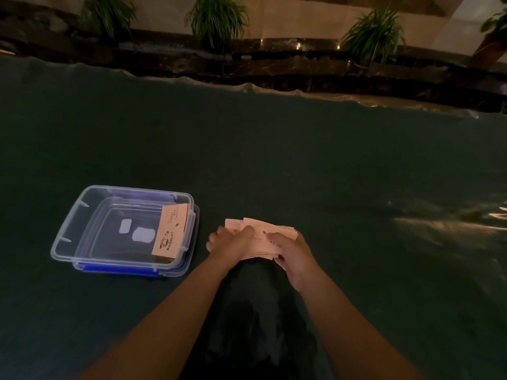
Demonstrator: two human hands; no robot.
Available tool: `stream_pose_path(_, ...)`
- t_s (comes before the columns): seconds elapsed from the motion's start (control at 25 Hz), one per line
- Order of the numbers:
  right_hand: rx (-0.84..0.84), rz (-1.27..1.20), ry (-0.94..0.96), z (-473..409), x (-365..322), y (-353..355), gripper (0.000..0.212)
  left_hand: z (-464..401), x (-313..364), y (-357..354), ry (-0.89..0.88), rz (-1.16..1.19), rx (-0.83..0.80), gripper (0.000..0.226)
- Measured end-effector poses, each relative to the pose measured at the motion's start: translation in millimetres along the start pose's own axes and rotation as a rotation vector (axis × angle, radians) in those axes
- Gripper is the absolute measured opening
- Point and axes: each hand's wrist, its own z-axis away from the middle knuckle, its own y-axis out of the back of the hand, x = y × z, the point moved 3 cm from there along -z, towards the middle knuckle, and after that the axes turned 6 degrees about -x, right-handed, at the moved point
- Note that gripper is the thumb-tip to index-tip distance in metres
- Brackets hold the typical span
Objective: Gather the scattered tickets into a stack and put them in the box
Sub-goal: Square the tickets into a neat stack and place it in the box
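A loose stack of pale pink tickets [262, 237] lies on the dark green table surface, just right of centre. My left hand [229, 245] presses on the stack's left side with its fingers curled over the edge. My right hand [292, 255] grips the stack's right and near edge. Left of my hands stands a clear plastic box [82, 212] with blue clips. One ticket [171, 234] with a coffee-cup print leans inside the box against its right wall. My hands hide the lower part of the stack.
The box sits on its clear lid with blue latches [118, 269]. The green table cover [301, 165] stretches far back to a wrinkled edge. Beyond it runs a dark stone ledge [274, 67] with several potted plants [216, 20]. Light glares on the cover at right.
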Motion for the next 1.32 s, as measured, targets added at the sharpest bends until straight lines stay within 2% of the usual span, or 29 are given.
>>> stream_pose_path(0.12,0.001,0.112,-0.018,-3,2,-12,0.063,1,4,3,0.009,0.004,-0.057,0.085)
stream_pose_path(0.24,0.030,0.185,0.003,-3,0,-19,0.054,-1,-4,11,-0.007,0.152,-0.110,0.082)
stream_pose_path(0.32,0.030,0.162,-0.013,-5,-1,-16,0.060,-2,-10,14,-0.013,0.256,-0.140,0.079)
stream_pose_path(0.4,-0.008,0.148,-0.061,-3,3,-12,0.066,1,-12,15,-0.020,0.270,-0.157,0.083)
stream_pose_path(0.52,-0.084,0.163,-0.121,7,12,-5,0.069,11,-17,10,-0.036,0.172,-0.191,0.100)
stream_pose_path(0.68,-0.139,0.108,-0.144,26,28,2,0.050,21,-31,4,-0.026,0.172,-0.235,0.098)
stream_pose_path(0.76,-0.123,-0.021,-0.153,37,34,5,0.042,25,-36,4,-0.038,0.288,-0.219,0.092)
stream_pose_path(0.92,-0.102,-0.344,-0.120,60,49,-5,0.033,46,-44,1,-0.098,0.587,-0.058,0.108)
stream_pose_path(1.04,-0.098,-0.476,-0.052,73,63,-15,0.045,61,-55,-16,-0.065,0.962,0.007,0.123)
stream_pose_path(1.12,-0.114,-0.518,-0.015,78,73,-19,0.057,66,-61,-26,-0.031,1.154,-0.056,0.132)
stream_pose_path(1.16,-0.125,-0.538,0.000,80,77,-19,0.062,69,-62,-29,-0.048,1.190,-0.136,0.126)
stream_pose_path(1.24,-0.149,-0.561,0.024,81,86,-16,0.071,76,-62,-31,-0.130,1.179,-0.275,0.095)
stream_pose_path(1.32,-0.189,-0.521,0.032,83,93,-12,0.074,80,-63,-30,-0.156,1.131,-0.342,0.070)
